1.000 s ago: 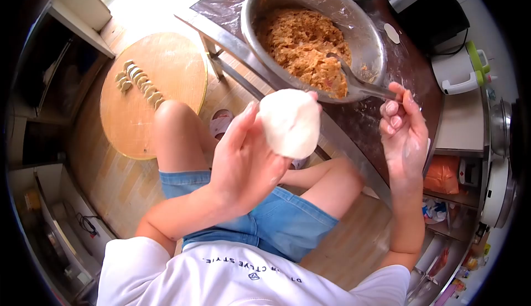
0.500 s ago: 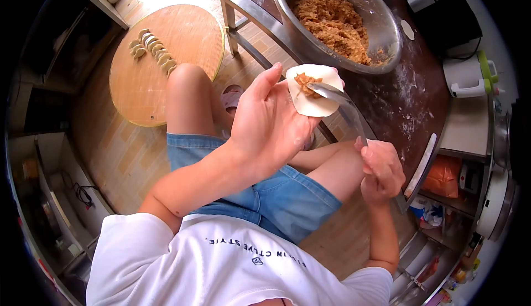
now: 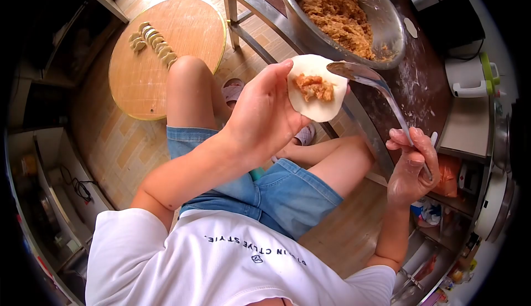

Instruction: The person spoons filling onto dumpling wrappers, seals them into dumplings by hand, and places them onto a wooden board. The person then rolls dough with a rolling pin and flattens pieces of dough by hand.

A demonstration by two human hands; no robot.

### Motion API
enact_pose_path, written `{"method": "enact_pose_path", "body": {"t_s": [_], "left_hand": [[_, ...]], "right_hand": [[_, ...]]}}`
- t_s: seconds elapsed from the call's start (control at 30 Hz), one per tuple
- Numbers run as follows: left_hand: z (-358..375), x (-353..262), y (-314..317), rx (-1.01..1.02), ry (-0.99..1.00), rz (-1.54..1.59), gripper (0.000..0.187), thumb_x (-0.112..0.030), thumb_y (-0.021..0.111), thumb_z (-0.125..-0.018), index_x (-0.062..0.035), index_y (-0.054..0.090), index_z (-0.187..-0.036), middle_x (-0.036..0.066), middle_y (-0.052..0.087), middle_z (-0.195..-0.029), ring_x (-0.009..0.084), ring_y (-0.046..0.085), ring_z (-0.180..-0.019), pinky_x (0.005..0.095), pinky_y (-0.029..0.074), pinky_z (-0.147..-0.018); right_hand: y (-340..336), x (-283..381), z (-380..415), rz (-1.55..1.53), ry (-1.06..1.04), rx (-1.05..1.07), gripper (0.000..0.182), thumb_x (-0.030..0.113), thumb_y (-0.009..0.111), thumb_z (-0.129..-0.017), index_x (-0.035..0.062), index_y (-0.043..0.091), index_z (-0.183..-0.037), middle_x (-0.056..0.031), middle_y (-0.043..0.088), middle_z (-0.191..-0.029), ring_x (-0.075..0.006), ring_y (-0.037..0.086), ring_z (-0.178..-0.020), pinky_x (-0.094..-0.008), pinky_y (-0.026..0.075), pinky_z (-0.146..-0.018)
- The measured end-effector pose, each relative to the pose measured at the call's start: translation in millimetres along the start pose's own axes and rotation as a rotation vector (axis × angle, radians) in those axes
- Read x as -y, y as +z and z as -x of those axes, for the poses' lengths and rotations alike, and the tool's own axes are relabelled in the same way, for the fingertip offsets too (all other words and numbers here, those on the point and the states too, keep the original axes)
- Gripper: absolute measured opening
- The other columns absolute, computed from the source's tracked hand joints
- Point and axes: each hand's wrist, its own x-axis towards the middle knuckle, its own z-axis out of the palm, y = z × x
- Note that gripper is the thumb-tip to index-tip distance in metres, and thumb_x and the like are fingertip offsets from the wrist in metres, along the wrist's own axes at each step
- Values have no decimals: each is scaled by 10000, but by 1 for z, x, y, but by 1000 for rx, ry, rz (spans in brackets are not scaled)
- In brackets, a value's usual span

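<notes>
Across the white shirt (image 3: 232, 262), upside-down print seems to read "STYLE". Above the lap, the left hand (image 3: 265, 115) cups a dough wrapper (image 3: 316, 90) holding filling (image 3: 314, 87); the right hand (image 3: 412, 165) grips a spoon (image 3: 376, 84), its tip at the wrapper's edge, beside the metal bowl (image 3: 343, 13) on the surface (image 3: 420, 84).

Left hand (image 3: 260, 120) cradling filled wrapper (image 3: 316, 87), right hand (image 3: 412, 165) holding spoon (image 3: 376, 84)
</notes>
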Motion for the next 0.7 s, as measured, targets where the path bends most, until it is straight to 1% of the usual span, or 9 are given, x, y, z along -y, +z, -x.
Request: {"method": "enact_pose_path", "body": {"t_s": [0.03,0.13,0.2,0.23,0.27,0.33,0.53,0.63,0.7], "left_hand": [[0,-3,-3,9,-40,-10,379,-241,261,-961,15,450,-1168,141,555,-1147,257,553,-1068,385,438,-948],[2,-10,-4,-22,-190,-31,433,-316,270,-964,13,478,-1154,131,579,-1107,243,580,-1013,355,479,-880],[2,-15,-12,59,-279,-100,457,-356,285,-960,9,490,-1144,122,585,-1087,227,591,-964,340,490,-827],[2,-18,-16,102,-322,-135,469,-375,292,-958,7,496,-1138,118,588,-1077,219,597,-939,333,495,-801],[2,-18,-19,114,-325,-176,603,-447,272,-948,62,417,-1238,155,540,-1196,236,575,-1048,354,479,-890],[5,-22,-16,48,-326,-180,514,-418,308,-950,17,479,-1163,115,578,-1099,204,593,-938,337,485,-804],[10,-24,-25,-11,-306,-211,473,-390,353,-947,17,517,-1125,93,606,-1066,186,607,-963,318,510,-808],[14,-22,-19,-35,-317,-222,454,-380,369,-943,6,517,-1131,90,603,-1084,185,606,-970,317,507,-817],[15,-22,-20,-5,-344,-212,466,-385,371,-939,7,507,-1151,97,592,-1113,189,601,-985,319,500,-838]], "right_hand": [[-3,0,-3,-13,-13,19,325,270,554,-882,-44,615,-935,-161,643,-802,-232,609,-663,-298,492,-584],[-12,12,-21,266,-364,313,197,108,658,-769,-7,642,-928,-128,620,-821,-232,602,-678,-313,516,-595],[-7,17,-23,378,-569,413,277,-32,708,-637,31,665,-904,-104,604,-843,-206,592,-685,-290,528,-576],[-4,17,-25,396,-615,466,280,-38,709,-632,35,666,-899,-99,602,-836,-196,590,-687,-282,529,-569],[-2,17,-26,414,-662,518,283,-44,710,-626,39,666,-893,-95,600,-829,-186,588,-688,-273,530,-562],[0,14,-28,460,-762,579,279,-42,712,-620,49,665,-880,-84,593,-817,-166,578,-675,-255,530,-550],[-6,8,-21,404,-753,586,252,-3,717,-641,30,662,-884,-98,597,-799,-197,583,-660,-272,522,-547],[-13,12,-20,286,-437,475,172,67,693,-713,5,655,-869,-113,609,-784,-228,591,-650,-301,514,-543],[-16,14,-15,139,-252,257,268,247,580,-860,-17,622,-854,-115,629,-737,-208,580,-606,-301,458,-553]]}}
